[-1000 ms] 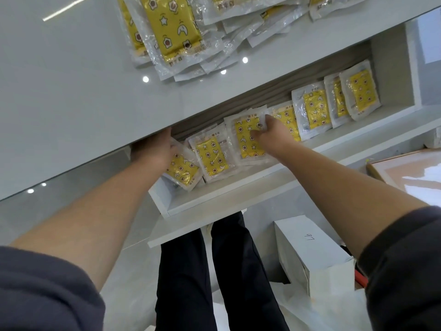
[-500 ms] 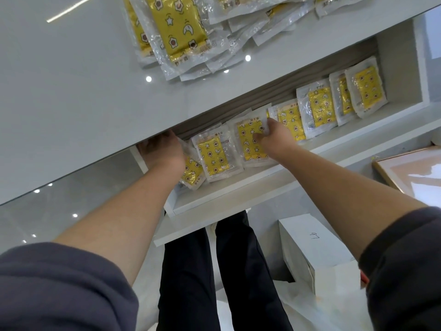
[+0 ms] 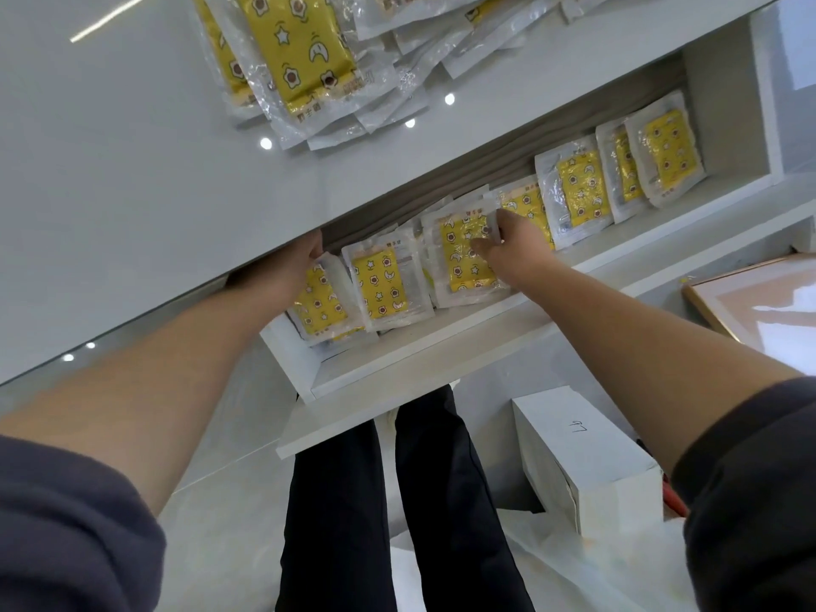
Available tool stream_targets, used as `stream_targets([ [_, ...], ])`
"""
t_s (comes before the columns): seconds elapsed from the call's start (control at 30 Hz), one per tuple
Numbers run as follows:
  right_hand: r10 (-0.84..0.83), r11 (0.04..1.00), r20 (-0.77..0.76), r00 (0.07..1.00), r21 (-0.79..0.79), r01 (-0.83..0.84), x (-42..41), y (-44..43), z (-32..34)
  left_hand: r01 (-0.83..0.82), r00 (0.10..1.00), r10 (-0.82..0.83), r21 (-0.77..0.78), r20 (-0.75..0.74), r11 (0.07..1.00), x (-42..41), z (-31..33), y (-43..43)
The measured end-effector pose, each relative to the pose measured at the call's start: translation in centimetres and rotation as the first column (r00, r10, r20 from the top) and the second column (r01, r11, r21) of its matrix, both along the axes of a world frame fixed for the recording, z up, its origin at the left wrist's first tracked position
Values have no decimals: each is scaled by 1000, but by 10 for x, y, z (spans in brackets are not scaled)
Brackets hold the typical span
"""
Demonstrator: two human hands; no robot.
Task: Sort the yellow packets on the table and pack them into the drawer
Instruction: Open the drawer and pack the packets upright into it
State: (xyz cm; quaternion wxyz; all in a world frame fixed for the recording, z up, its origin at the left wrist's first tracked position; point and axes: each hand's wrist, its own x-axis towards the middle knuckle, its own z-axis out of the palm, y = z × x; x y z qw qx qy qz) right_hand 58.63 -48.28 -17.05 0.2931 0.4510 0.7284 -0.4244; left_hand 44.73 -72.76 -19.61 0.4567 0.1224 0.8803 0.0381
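Head view: the right hand [image 3: 508,247] has slid from the top edge of the packet stack [image 3: 463,262] to its right side and pinches it there, probably squaring it in the drawer [image 3: 419,351]. The left hand [image 3: 282,271] stays on the end packet [image 3: 320,302]. Its fingers are hidden under the table [image 3: 132,192] edge, so I cannot tell their grip. The packets' long axes run front to back with the yellow faces up. The loose packets [image 3: 300,59] lie well beyond the fingertips.

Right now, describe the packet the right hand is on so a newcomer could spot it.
Under the white table, the open drawer holds a row of yellow packets. Counting from its left end, it is the third packet. It alone has the right hand pinching its upper right edge.
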Motion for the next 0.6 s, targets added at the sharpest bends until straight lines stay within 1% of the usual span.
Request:
stream_targets([
  [0.07,-5,1000,-17,1000,5,6,-1,4,1,124,991,-124,10,52,992,-2,1,1],
  [0.13,17,1000,-23,1000,-10,-17,-2,6,0,194,978,-194,2,72,981,1,3,6],
  [0.2,47,999,-25,999,-14,-47,-3,6,-1,258,966,-257,-56,27,964,7,5,13],
  [0.3,65,997,-42,997,42,-63,-8,5,-2,376,915,-397,-208,-70,903,16,9,24],
  [0.33,57,997,-48,997,52,-54,-9,5,-2,367,914,-397,-243,-85,898,17,8,26],
  [0.37,50,998,-49,998,51,-47,-9,6,-3,328,927,-362,-254,-99,910,16,9,28],
  [0.4,51,998,-42,998,44,-49,-10,6,-3,280,944,-312,-233,-111,931,16,8,29],
  [0.47,77,997,-4,997,18,-77,-10,7,-4,227,962,-241,-114,-127,967,19,7,34],
  [0.5,97,995,1,995,24,-97,-9,7,-6,253,957,-256,-43,-134,967,22,8,38],
  [0.6,126,988,-4,992,93,-125,-8,9,-6,359,923,-334,116,-190,926,33,10,53],
])
